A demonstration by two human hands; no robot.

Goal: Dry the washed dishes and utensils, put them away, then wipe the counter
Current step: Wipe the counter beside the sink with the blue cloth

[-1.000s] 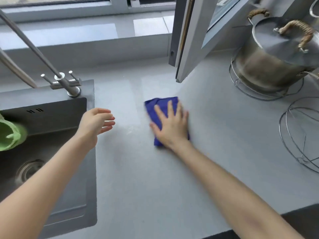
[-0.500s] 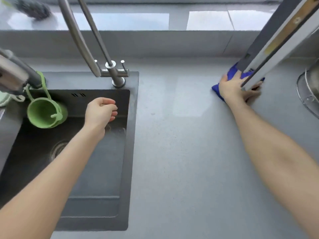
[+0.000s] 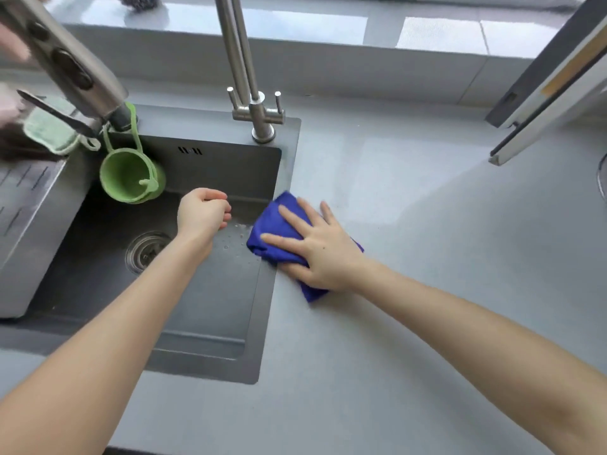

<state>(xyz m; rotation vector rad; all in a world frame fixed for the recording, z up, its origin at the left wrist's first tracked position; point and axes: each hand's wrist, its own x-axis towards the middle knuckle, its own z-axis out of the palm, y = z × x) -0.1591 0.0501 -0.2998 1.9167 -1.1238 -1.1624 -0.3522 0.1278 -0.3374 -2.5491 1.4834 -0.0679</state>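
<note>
A person's right hand (image 3: 323, 247) lies flat, fingers spread wide, pressing a folded deep-blue microfibre cloth (image 3: 274, 239) onto a pale grey stone-look counter (image 3: 410, 307). The cloth sits at the 3 o'clock rim of a dark grey rectangular metal sink (image 3: 210, 323), its left corner reaching over the rim toward the basin. Water droplets (image 3: 237, 232) bead on the sink wall just at the cloth's 9 o'clock.

The left hand (image 3: 202, 213) hovers over the basin, fingers curled into a fist that holds nothing, close to the cloth but apart from it. At its 7 o'clock lies the round steel drain (image 3: 146, 251). At its 10 o'clock a light green silicone cup (image 3: 129, 177) hangs by its loop from a brushed-steel pull-out sprayer (image 3: 69, 64).

A slim two-lever steel tap (image 3: 259, 116) stands on the sink's 12 o'clock rim. A grey-and-white window sash (image 3: 542, 93) juts over the counter at 2 o'clock from the right hand.
</note>
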